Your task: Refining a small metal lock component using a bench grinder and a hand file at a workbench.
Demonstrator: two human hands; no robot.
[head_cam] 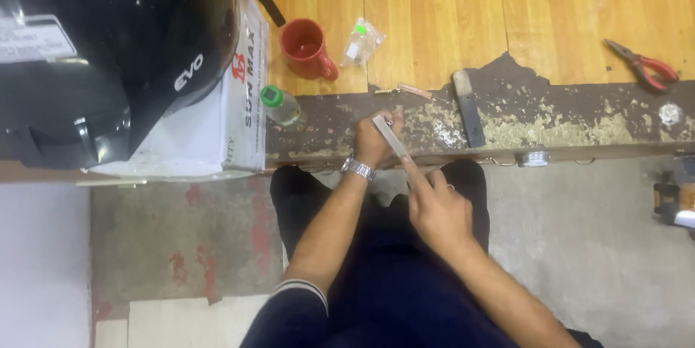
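My left hand [375,139], with a metal watch on its wrist, is closed on a small metal piece at the front edge of the worn wooden workbench [579,113]. My right hand [434,207] grips the lower end of a flat metal file [391,139]. The file slants up and to the left, and its tip lies across the piece in my left hand. What the small piece is cannot be made out.
A red mug [308,48], a small clear plastic bag [360,40], a green-capped bottle [279,104], a dark flat bar [468,108] and red-handled pliers [644,66] lie on the bench. At left a black helmet [94,51] rests on a white box [242,95]. Below is concrete floor.
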